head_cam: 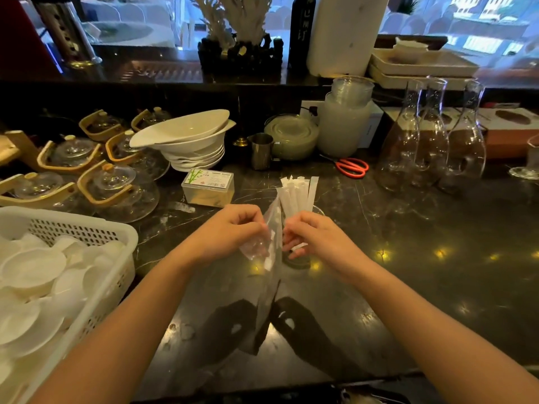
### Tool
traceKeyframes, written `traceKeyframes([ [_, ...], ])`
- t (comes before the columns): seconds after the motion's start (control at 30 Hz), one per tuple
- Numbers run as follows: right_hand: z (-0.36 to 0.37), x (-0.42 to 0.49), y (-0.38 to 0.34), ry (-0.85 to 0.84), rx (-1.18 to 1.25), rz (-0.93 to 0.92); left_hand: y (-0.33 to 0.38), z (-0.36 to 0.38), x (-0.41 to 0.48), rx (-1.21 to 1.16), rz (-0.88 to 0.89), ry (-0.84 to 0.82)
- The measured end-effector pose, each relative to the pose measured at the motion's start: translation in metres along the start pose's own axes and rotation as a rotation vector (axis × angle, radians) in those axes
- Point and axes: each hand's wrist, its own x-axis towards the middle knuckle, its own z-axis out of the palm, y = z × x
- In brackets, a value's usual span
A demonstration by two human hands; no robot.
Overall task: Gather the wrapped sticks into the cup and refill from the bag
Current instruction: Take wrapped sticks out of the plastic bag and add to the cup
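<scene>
A clear glass cup (300, 260) stands on the dark marble counter, mostly hidden behind my right hand. Several white paper-wrapped sticks (297, 195) fan upward out of it. My right hand (315, 237) is closed around the lower part of the sticks at the cup. My left hand (230, 228) pinches a clear plastic bag (269, 258) just left of the cup. The bag hangs down toward the counter, with a few white pieces showing inside it.
A white basket (96, 228) of small white dishes sits at the left. Behind are glass teapots (116, 185), stacked white bowls (189, 141), a toothpick box (208, 186), a steel jug (261, 151), red scissors (351, 167) and glass carafes (431, 135).
</scene>
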Motion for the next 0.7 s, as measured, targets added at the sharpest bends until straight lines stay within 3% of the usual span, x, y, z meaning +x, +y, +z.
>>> traceKeyframes([
  [0.2,0.014,0.007,-0.012,-0.061,0.115,0.018,-0.007,0.014,0.0,-0.106,0.052,-0.013],
  [0.43,0.014,0.011,-0.003,-0.129,0.085,0.035,-0.009,0.024,0.008,-0.498,-0.143,0.075],
  [0.7,0.012,0.011,0.005,-0.124,0.015,-0.021,-0.012,0.028,0.009,-0.416,-0.174,-0.031],
])
